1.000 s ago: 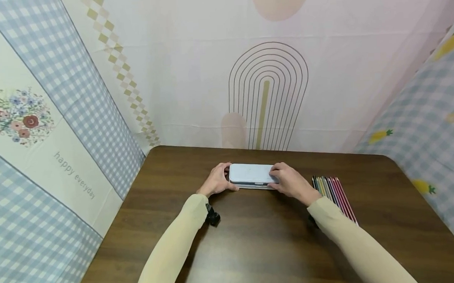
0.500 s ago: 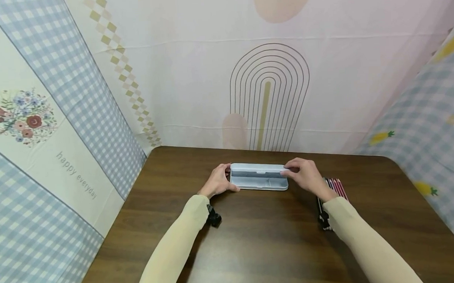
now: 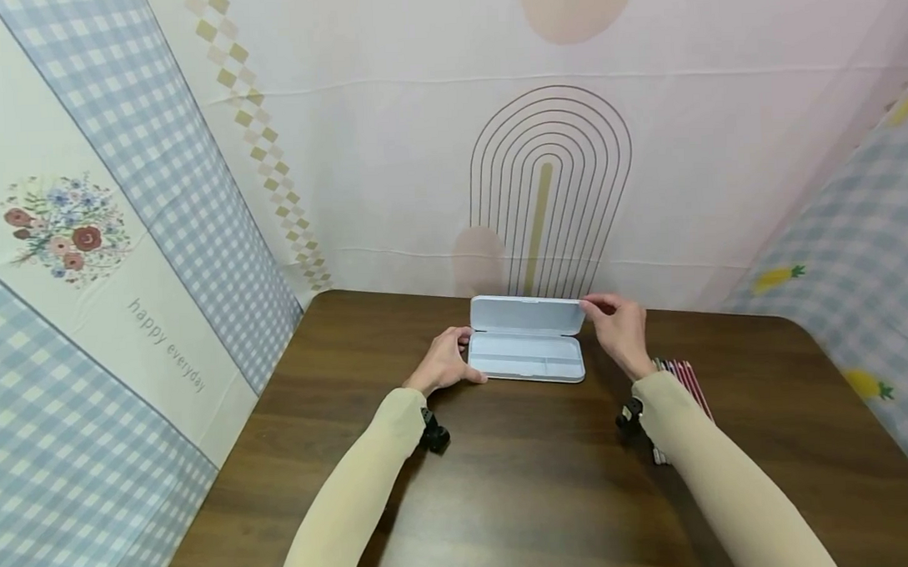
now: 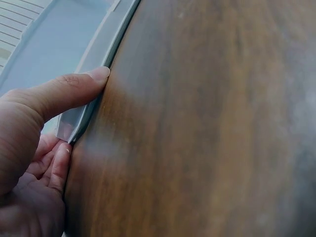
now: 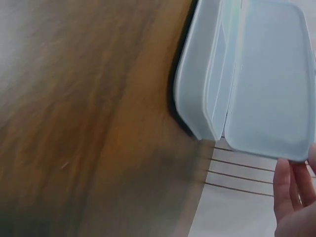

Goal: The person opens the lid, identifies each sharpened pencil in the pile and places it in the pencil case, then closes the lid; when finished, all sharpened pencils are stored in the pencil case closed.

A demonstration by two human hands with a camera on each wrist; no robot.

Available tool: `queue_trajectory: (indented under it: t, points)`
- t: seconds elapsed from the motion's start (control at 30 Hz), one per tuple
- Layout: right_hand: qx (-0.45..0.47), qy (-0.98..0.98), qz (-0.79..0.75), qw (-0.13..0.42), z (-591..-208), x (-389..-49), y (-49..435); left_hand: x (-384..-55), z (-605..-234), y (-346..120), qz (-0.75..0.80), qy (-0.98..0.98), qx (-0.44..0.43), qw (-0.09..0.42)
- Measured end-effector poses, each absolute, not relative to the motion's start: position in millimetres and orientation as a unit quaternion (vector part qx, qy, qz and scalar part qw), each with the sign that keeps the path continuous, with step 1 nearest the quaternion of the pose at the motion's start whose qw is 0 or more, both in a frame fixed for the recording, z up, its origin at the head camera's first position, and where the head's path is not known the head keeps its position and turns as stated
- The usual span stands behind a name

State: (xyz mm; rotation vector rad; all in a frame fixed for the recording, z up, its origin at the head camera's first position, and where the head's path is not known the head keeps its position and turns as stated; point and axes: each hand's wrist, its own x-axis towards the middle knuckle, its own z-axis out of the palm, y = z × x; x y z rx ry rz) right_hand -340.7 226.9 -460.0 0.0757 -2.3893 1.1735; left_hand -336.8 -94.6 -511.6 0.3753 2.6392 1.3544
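Observation:
A light blue pencil case (image 3: 502, 367) lies on the table with its lid (image 3: 528, 316) raised at the back. Its tray has a few divided compartments and nothing shows inside them. My left hand (image 3: 439, 363) grips the left end of the case; in the left wrist view the thumb (image 4: 74, 91) presses along the front wall while the other fingers curl at the end. At the lid's upper right corner, my right hand (image 3: 622, 328) pinches the edge. The right wrist view shows the fingers (image 5: 283, 190) at the corner of the lid.
Several coloured pencils (image 3: 690, 382) lie side by side on the brown wooden table (image 3: 521, 481), partly hidden under the right forearm. A patterned cloth (image 3: 390, 169) hangs right behind the table's back edge. Checked cloths hang on both sides.
The pencil case has gone from closed to open. My right hand has lifted the lid up and back, moving right and away. The left hand keeps its grip on the left end.

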Motion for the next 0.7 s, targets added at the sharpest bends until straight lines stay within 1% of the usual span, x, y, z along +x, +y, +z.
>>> queue_trajectory:
  t: [0.1, 0.17, 0.37, 0.6, 0.7]
  points:
    - [0.048, -0.876, 0.402, 0.261, -463, -348, 223, -337, -512, -94, 0.450, 0.881, 0.126, 0.072]
    - [0.068, -0.890, 0.371, 0.258, -466, -353, 221, -337, -512, -94, 0.449, 0.882, 0.127, 0.071]
    - [0.095, -0.928, 0.317, 0.173, -465, -358, 223, -337, -510, -92, 0.448, 0.882, 0.127, 0.069]
    - [0.088, -0.946, 0.299, 0.091, -461, -362, 224, -337, -509, -92, 0.440, 0.886, 0.132, 0.072]
    - [0.092, -0.946, 0.302, 0.074, -461, -361, 223, -336, -509, -93, 0.439, 0.886, 0.129, 0.074]
